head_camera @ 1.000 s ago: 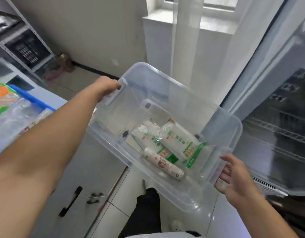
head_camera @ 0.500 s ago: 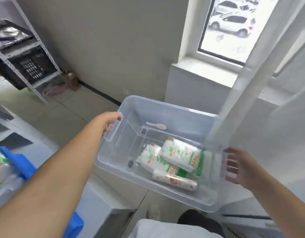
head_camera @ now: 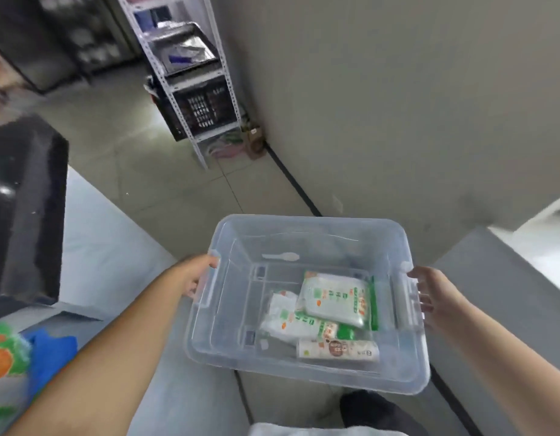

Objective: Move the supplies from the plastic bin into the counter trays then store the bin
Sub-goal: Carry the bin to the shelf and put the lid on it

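I hold a clear plastic bin (head_camera: 228, 350) level in the air in front of me. My left hand (head_camera: 198, 275) grips its left handle and my right hand (head_camera: 430, 297) grips its right handle. Inside lie two white-and-green supply packets, a large packet (head_camera: 333, 297) resting partly on a smaller packet (head_camera: 291, 322), a white tube-shaped pack (head_camera: 337, 350) by the near wall and a small white plastic spoon (head_camera: 282, 256) near the far wall. A blue counter tray (head_camera: 52, 350) with green-and-orange packs shows at the lower left edge.
A pale counter top (head_camera: 108, 256) runs along the left, with a black appliance (head_camera: 23, 199) on it. A white metal shelf rack (head_camera: 190, 89) holding a black crate stands against the grey wall ahead. Tiled floor lies between. A grey ledge (head_camera: 499, 278) is at the right.
The view has swung left, away from the window toward the shelf rack and counter. The bin has turned with me and now hangs level, both hands on its handles.
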`<state>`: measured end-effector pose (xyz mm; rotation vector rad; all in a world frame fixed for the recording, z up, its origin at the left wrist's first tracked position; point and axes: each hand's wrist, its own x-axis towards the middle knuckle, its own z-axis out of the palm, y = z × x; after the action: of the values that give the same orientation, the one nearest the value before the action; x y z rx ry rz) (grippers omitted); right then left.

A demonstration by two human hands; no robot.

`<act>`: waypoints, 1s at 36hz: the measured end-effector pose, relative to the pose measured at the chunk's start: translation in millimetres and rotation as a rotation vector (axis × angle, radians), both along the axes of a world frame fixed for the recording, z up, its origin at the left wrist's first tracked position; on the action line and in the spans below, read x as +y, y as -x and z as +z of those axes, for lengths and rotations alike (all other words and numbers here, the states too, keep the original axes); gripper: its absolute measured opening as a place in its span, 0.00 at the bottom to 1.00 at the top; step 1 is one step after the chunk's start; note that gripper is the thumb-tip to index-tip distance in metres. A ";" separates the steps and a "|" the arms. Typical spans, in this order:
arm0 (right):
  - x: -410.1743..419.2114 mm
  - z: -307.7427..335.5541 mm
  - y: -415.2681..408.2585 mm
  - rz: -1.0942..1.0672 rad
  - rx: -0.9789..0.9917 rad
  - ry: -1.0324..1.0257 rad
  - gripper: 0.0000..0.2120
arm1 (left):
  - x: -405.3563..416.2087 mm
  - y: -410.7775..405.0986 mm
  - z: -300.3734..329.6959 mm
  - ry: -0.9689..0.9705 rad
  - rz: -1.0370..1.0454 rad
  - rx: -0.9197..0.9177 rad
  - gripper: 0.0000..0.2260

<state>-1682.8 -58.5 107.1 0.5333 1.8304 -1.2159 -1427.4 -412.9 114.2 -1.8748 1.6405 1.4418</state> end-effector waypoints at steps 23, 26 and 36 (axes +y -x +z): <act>-548.7 62.6 240.2 0.552 0.104 -0.025 0.13 | -350.0 83.1 -30.7 -0.115 0.638 0.198 0.11; -617.4 74.1 250.9 0.589 0.132 -0.050 0.13 | -407.7 93.2 -22.8 -0.103 0.638 0.236 0.10; -824.0 71.3 284.4 0.629 0.130 0.029 0.10 | -573.6 120.8 -25.8 -0.025 0.846 0.245 0.07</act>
<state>-1967.2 -882.5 178.3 -0.1473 1.8803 -0.8520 -1548.2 -986.5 88.4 -2.6165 0.8893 2.0325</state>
